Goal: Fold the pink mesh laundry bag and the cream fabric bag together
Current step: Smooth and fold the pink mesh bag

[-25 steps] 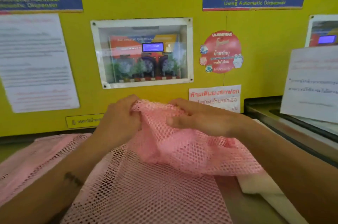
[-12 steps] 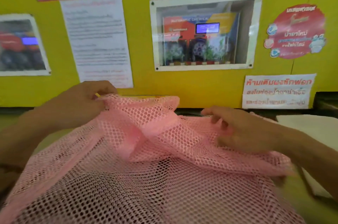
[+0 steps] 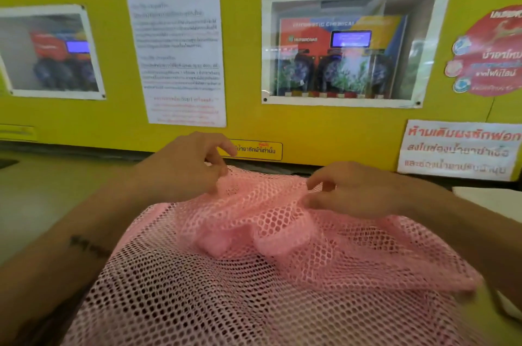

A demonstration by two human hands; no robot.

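Note:
The pink mesh laundry bag point(image 3: 254, 275) lies bunched and spread across the counter in front of me, filling the lower half of the view. My left hand point(image 3: 186, 170) pinches its far edge on the left with thumb and fingers. My right hand point(image 3: 356, 190) pinches the same far edge a little to the right. A strip of the cream fabric bag point(image 3: 488, 198) shows at the right edge, behind my right forearm; most of it is hidden.
A yellow wall point(image 3: 310, 125) with posters, a printed notice point(image 3: 178, 52) and a glazed dispenser window point(image 3: 350, 43) rises just behind the bag. A grey counter top point(image 3: 56, 198) extends to the left.
The view has shifted right and closer. Both hands have come nearer together along the bag's far edge, the left moving right and the right lifting off the mesh to pinch the edge.

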